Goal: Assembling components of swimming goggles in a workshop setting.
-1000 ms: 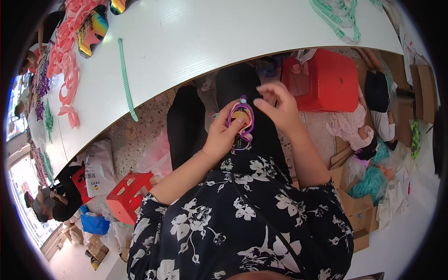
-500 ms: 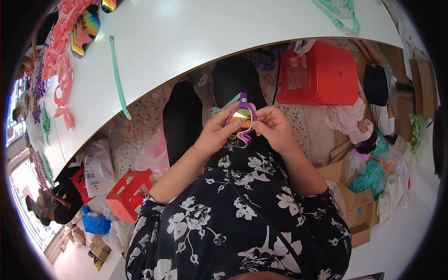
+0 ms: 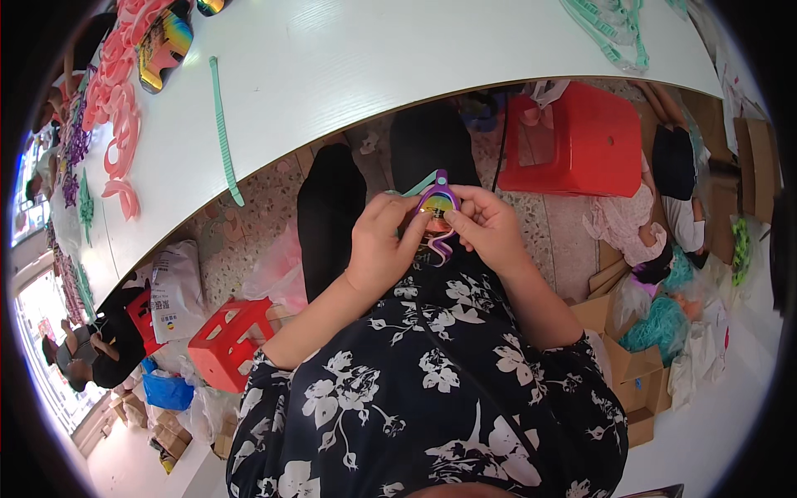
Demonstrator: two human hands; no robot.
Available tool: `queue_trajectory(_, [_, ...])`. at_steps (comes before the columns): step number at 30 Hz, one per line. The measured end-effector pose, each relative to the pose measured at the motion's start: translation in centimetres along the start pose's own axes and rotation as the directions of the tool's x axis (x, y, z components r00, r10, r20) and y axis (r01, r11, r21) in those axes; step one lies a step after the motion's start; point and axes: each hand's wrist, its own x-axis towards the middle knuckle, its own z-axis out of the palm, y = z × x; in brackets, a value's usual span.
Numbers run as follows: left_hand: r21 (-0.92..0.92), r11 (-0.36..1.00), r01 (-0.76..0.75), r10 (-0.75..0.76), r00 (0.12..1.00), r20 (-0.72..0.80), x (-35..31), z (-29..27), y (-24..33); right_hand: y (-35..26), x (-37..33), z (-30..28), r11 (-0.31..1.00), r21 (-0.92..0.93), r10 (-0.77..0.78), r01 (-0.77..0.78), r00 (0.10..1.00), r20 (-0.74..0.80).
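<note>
Over my lap I hold a pair of swim goggles with a purple frame and a rainbow mirrored lens (image 3: 438, 202). My left hand (image 3: 383, 241) grips the left side of the frame, its thumb at the lower lens edge and its fingers curled. My right hand (image 3: 491, 222) pinches the opposite side, with thumb and forefinger at the rim. A mint-green strap (image 3: 421, 184) runs from the frame's upper end, partly behind my left fingers. The purple and pink lower part of the frame (image 3: 440, 246) hangs below my thumbs; its lens area is partly hidden.
The white table (image 3: 332, 66) curves ahead, bearing a mint strap (image 3: 222, 124), pink goggle frames (image 3: 124, 133), mirrored lens pieces (image 3: 164, 50) and more mint straps (image 3: 610, 37). Red stools (image 3: 573, 141) stand on both sides. Open cardboard boxes (image 3: 643, 373) are at right; people sit nearby.
The goggles have tilted between my hands, so the upper lens looks flatter. My left thumb and fingers have shifted along the frame. The whole view has moved slightly.
</note>
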Motion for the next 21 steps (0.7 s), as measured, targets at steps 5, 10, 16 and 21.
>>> queue_trajectory(5, [0.052,0.998,-0.043,0.046,0.997,-0.059,0.1,0.0,0.6,-0.2,0.0,0.2,1.0,-0.028,-0.011,0.011,1.0,0.011])
queue_trajectory(10, [-0.052,0.998,0.048,-0.054,0.99,-0.128,-0.6,0.3,0.3,-0.8,-0.1,0.2,0.999,-0.049,-0.011,0.011,1.0,0.018])
queue_trajectory(16, [-0.509,0.572,0.643,-0.531,0.764,0.367,1.2,-0.8,-0.4,-0.2,0.3,-0.3,0.992,-0.042,-0.117,0.117,0.993,-0.012])
queue_trajectory(21, [-0.503,0.531,0.682,-0.508,0.732,0.454,2.8,-0.9,-0.1,-3.9,1.1,-0.7,0.99,-0.029,0.135,-0.136,0.99,-0.032])
